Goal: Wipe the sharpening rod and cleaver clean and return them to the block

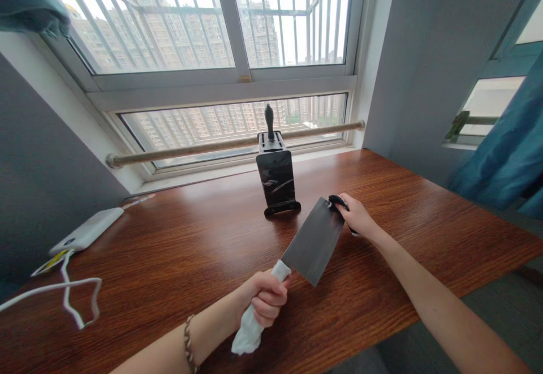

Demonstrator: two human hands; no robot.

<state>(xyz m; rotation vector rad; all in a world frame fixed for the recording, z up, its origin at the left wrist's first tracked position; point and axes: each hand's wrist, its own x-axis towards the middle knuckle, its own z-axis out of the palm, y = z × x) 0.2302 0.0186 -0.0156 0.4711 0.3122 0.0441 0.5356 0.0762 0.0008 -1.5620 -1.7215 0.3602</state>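
My left hand (pixel 267 297) is closed round the handle of a cleaver, which is wrapped in white paper or cloth (pixel 248 331). The wide grey blade of the cleaver (pixel 316 241) slants up and to the right above the table. At the blade's far upper corner, my right hand (pixel 356 214) is closed on a black handheld tool (pixel 338 200) that looks like a knife sharpener. Its small metal end meets the blade there, while my fingers and palm hide much of its body. Beyond the blade stands a black knife block (pixel 275 179) with one dark-handled knife (pixel 269 119) upright in it.
The brown wooden table (pixel 190 238) reaches back to a barred window (pixel 220 85). A wooden rod (pixel 190 150) runs along the sill. On the left lie a white power bank (pixel 87 230) and a white cable (pixel 65 289). A blue curtain (pixel 504 136) hangs at right.
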